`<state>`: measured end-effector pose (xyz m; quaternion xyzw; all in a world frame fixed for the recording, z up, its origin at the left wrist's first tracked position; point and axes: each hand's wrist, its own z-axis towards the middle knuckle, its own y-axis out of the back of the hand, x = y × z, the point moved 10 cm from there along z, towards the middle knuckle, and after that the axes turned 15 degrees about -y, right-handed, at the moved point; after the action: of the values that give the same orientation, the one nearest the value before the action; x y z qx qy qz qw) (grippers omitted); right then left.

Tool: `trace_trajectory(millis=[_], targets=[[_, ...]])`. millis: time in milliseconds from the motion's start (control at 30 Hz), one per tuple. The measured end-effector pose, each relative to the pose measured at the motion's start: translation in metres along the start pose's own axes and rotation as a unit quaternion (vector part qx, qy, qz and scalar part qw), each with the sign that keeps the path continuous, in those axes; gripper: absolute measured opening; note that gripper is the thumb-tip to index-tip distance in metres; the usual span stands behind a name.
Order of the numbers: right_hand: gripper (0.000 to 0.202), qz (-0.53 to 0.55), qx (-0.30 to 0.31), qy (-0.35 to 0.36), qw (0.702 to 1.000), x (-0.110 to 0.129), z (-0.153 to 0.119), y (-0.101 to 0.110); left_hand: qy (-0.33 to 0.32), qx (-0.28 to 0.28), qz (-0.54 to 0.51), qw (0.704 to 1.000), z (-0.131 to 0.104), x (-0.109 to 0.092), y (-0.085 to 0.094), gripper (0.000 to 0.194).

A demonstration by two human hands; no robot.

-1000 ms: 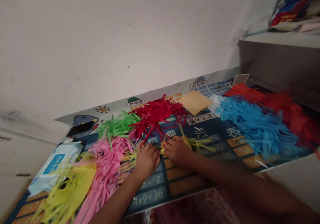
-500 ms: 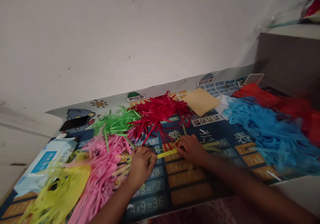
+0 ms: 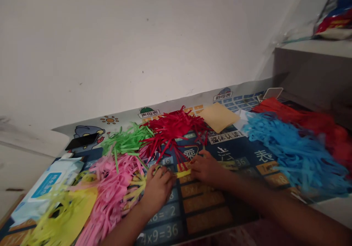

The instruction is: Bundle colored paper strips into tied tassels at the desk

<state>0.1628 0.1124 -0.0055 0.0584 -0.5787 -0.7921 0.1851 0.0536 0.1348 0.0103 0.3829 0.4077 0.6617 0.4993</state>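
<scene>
A short stretch of yellow paper strip point(image 3: 183, 173) shows between my two hands, low over the printed mat point(image 3: 205, 222). My left hand point(image 3: 159, 185) has its fingers curled round the strip's left end. At the other end, my right hand point(image 3: 205, 169) grips the strip with bent fingers. Yellow fringe ends stick out beside both hands. Just beyond them lies a dark red fringed paper bundle point(image 3: 176, 125). Pink fringed paper point(image 3: 115, 187) spreads left of my left hand, with green fringe point(image 3: 128, 139) behind it.
Yellow fringed paper point(image 3: 63, 213), a wipes packet point(image 3: 44, 189) and a black phone point(image 3: 82, 141) are at the left. An orange-yellow sheet point(image 3: 220, 117) lies at the back. Blue fringe point(image 3: 297, 150) and red fringe point(image 3: 310, 123) cover the right. A wall point(image 3: 154, 48) rises behind.
My hands have come closer together, so less of the yellow strip shows between them. The camera view has shifted slightly.
</scene>
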Motion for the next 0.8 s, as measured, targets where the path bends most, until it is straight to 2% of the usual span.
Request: trace_trajectory(millis=[100,300,467,533,633,700,800], targets=[[0.019,-0.048,0.008,0.056,0.997,0.011,0.004,-0.008,0.003,0.009,-0.004,1.0,0.007,-0.002,0.0,0.015],[0.013,-0.046,0.006,-0.022,0.999,0.007,0.022,-0.007,0.024,-0.014,-0.001,1.0,0.012,0.001,0.001,0.009],[0.013,-0.039,-0.021,-0.016,0.999,0.025,0.013,-0.012,0.023,-0.025,0.02,0.999,0.004,-0.002,0.0,0.01],[0.012,-0.02,-0.022,-0.038,0.999,0.016,0.007,-0.014,0.031,-0.045,0.007,0.999,-0.002,0.001,0.003,0.011],[0.01,0.023,0.003,-0.112,0.993,-0.01,0.003,-0.016,0.066,-0.06,-0.054,0.995,-0.013,0.014,0.002,0.01],[0.01,0.044,0.024,-0.154,0.987,-0.023,0.003,-0.015,0.103,-0.053,-0.099,0.988,-0.018,0.024,-0.004,0.01],[0.012,0.043,0.047,-0.175,0.983,-0.026,0.01,-0.015,0.153,-0.034,-0.132,0.979,-0.02,0.034,-0.013,0.016]])
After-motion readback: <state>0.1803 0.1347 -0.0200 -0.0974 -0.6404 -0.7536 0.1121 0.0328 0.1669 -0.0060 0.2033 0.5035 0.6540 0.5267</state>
